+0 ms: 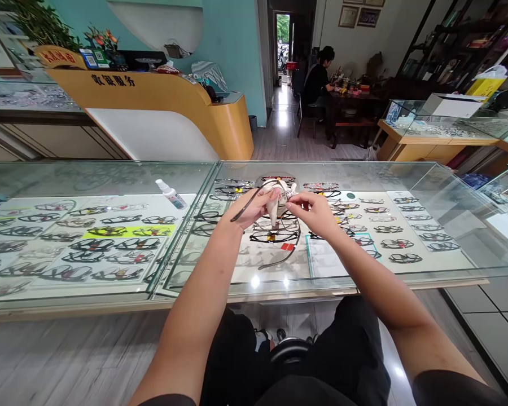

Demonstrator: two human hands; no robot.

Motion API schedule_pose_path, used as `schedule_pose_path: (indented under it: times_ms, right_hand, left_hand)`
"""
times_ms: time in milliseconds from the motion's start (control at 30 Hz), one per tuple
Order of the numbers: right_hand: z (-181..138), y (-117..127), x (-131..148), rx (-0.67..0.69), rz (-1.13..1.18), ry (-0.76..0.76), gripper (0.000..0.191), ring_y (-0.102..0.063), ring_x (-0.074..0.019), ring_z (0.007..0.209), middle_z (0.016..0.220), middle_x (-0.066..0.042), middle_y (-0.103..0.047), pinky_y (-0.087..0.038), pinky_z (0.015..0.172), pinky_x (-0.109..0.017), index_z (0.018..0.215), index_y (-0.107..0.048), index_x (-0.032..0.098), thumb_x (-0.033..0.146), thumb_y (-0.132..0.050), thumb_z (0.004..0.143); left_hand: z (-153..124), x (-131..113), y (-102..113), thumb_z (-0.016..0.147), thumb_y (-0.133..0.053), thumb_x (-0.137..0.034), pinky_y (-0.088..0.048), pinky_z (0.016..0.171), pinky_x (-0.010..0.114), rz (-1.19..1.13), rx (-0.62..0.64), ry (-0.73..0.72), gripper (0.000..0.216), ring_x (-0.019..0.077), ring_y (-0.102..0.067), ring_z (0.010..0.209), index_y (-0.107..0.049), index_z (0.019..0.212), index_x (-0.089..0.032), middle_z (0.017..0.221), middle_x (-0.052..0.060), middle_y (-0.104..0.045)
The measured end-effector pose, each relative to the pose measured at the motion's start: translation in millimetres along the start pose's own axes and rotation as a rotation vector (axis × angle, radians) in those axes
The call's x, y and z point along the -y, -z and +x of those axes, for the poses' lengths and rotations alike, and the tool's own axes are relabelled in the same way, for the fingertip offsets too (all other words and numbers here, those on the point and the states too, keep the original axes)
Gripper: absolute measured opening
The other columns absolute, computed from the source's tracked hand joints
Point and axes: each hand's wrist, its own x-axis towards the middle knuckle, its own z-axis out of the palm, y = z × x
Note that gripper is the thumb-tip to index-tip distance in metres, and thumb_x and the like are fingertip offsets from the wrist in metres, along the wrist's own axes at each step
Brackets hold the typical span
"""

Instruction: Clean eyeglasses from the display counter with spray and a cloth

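Observation:
Above the glass display counter, a dark-framed pair of eyeglasses is held up by my left hand, its fingers closed round the frame. One temple sticks out to the left past that hand; the other seems to curve down toward me. A white cleaning cloth with printed letters is bunched over the lenses and hides most of the front. My right hand pinches the cloth at its right side, thumb and forefinger together. Both hands are close together, almost touching.
A white spray bottle stands on the glass to the left. Under the glass lie rows of eyeglass frames. Beyond are a yellow cashier desk, a seated person at a dark table, and another showcase at right.

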Motion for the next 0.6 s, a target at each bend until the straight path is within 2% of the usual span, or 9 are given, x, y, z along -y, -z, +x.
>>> schedule_pose_path:
  times_ms: [167, 400, 500, 600]
  right_hand:
    - [1.6, -0.1, -2.0, 0.052, 0.166, -0.137, 0.029, -0.054, -0.0166, 0.072, 0.083, -0.004, -0.078, -0.040, 0.071, -0.034, 0.085, -0.081, 0.020, 0.048, -0.080, 0.085]
    - [2.5, -1.1, -2.4, 0.031, 0.192, -0.155, 0.031, -0.049, -0.0149, 0.068, 0.070, 0.000, -0.065, -0.037, 0.067, -0.033, 0.077, -0.077, 0.019, 0.050, -0.081, 0.081]
    - [5.2, 0.7, -7.0, 0.023, 0.219, -0.198, 0.034, -0.044, -0.0142, 0.066, 0.066, 0.001, -0.060, -0.034, 0.065, -0.032, 0.076, -0.076, 0.020, 0.053, -0.082, 0.080]
    - [8.2, 4.8, -10.6, -0.013, 0.232, -0.248, 0.035, -0.047, -0.0151, 0.069, 0.069, 0.000, -0.062, -0.035, 0.068, -0.033, 0.076, -0.076, 0.020, 0.054, -0.084, 0.078]
  left_hand:
    - [2.8, 3.1, -6.2, 0.060, -0.101, -0.072, -0.048, 0.061, 0.027, 0.006, -0.042, 0.004, 0.068, 0.0132, -0.056, 0.066, -0.070, 0.077, -0.014, 0.071, 0.001, -0.062]
    - [6.0, 9.0, -11.0, 0.058, -0.101, -0.073, -0.046, 0.058, 0.027, 0.046, -0.143, -0.029, 0.068, 0.0131, -0.053, 0.062, -0.071, 0.079, -0.015, 0.069, 0.000, -0.062]
    - [6.4, 8.9, -10.9, 0.058, -0.103, -0.067, -0.050, 0.065, 0.027, 0.067, -0.194, -0.079, 0.067, 0.0144, -0.060, 0.070, -0.076, 0.091, -0.015, 0.079, 0.002, -0.071]
    - [4.9, 5.2, -8.7, 0.064, -0.102, -0.063, -0.055, 0.077, 0.029, 0.075, -0.142, -0.106, 0.066, 0.0167, -0.067, 0.080, -0.079, 0.103, -0.015, 0.093, 0.005, -0.078]
